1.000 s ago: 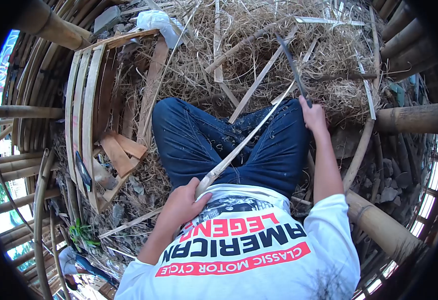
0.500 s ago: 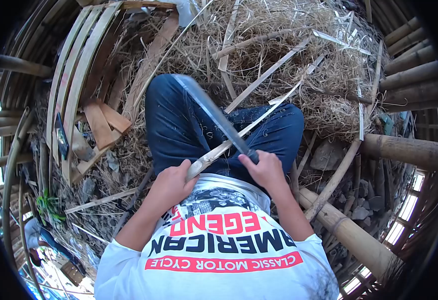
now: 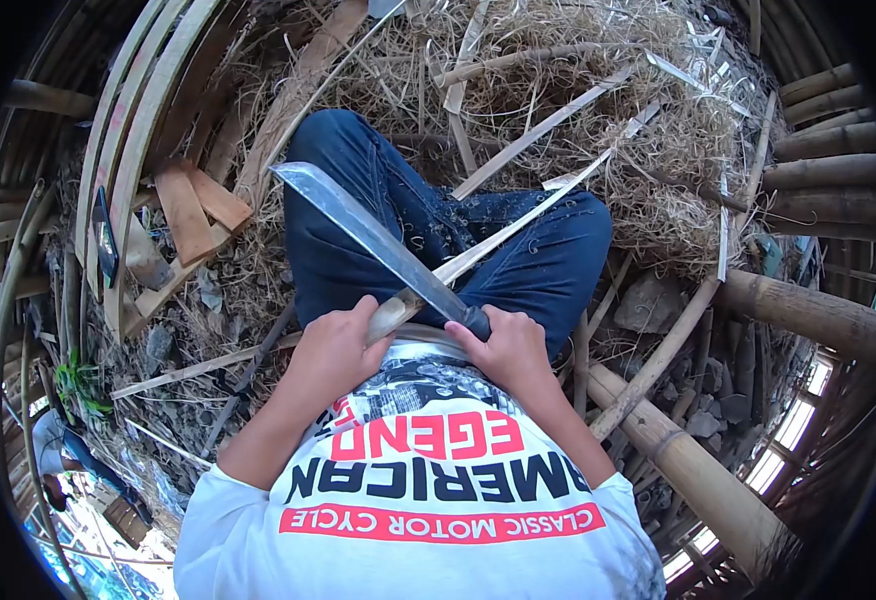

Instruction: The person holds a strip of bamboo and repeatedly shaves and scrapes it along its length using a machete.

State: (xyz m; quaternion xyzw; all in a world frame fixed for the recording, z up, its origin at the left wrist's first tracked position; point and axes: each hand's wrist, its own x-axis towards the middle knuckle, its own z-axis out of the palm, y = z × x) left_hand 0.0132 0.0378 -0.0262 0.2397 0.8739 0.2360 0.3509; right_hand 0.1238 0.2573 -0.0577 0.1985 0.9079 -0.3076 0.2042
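Note:
My left hand (image 3: 342,350) is closed round the near end of a bamboo strip (image 3: 506,236), which runs away from me across my lap and over my right knee. In my right hand (image 3: 507,345) is the dark handle of a machete (image 3: 363,228). Its long grey blade points forward and left, crossing over the strip close to my left hand. The blade appears to rest on the strip there. Small curled shavings lie on my dark trousers (image 3: 346,270). My fingers partly hide the handle and the strip's end.
A heap of pale shavings (image 3: 558,110) spreads beyond my knees with loose strips on it. Long planks (image 3: 143,130) and short wood blocks (image 3: 186,215) lie at left, beside a phone (image 3: 106,235). Thick bamboo poles (image 3: 693,460) and stones (image 3: 650,303) are at right.
My right hand has drawn the machete back toward my body and leftward, so the blade crosses the strip nearer my left hand. My left hand still grips the strip. The view has shifted slightly.

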